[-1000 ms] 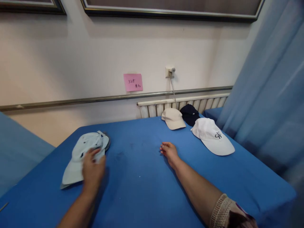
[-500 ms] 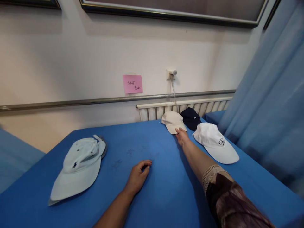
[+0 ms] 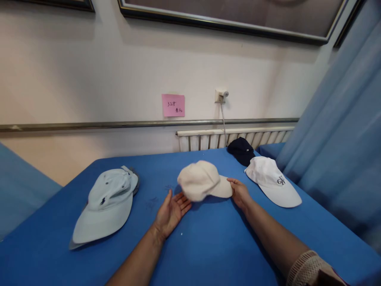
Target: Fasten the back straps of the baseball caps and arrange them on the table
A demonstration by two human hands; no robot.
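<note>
A cream baseball cap [image 3: 200,180] is held up over the blue-covered table [image 3: 205,246], its brim pointing right. My right hand [image 3: 239,193] pinches the tip of that brim. Palm up with fingers spread, my left hand [image 3: 172,212] is at the crown's lower left edge; whether the fingertips touch the fabric I cannot tell. To the left lies a pale blue cap [image 3: 108,202] with a small dark emblem, stacked on another cap that is mostly hidden. A white cap [image 3: 269,180] with dark letters rests to the right, beside a navy cap [image 3: 240,151].
A white radiator [image 3: 202,142] and a metal rail [image 3: 133,124] run along the wall behind the table. A plug with a cord sits in a wall socket [image 3: 220,96]. Blue curtains [image 3: 342,131] hang at the right, and a pink note [image 3: 173,105] is on the wall.
The cream cap has left its place beside the navy cap, lifted toward me and leftward by my right hand. My left hand has turned palm up and opened beside it.
</note>
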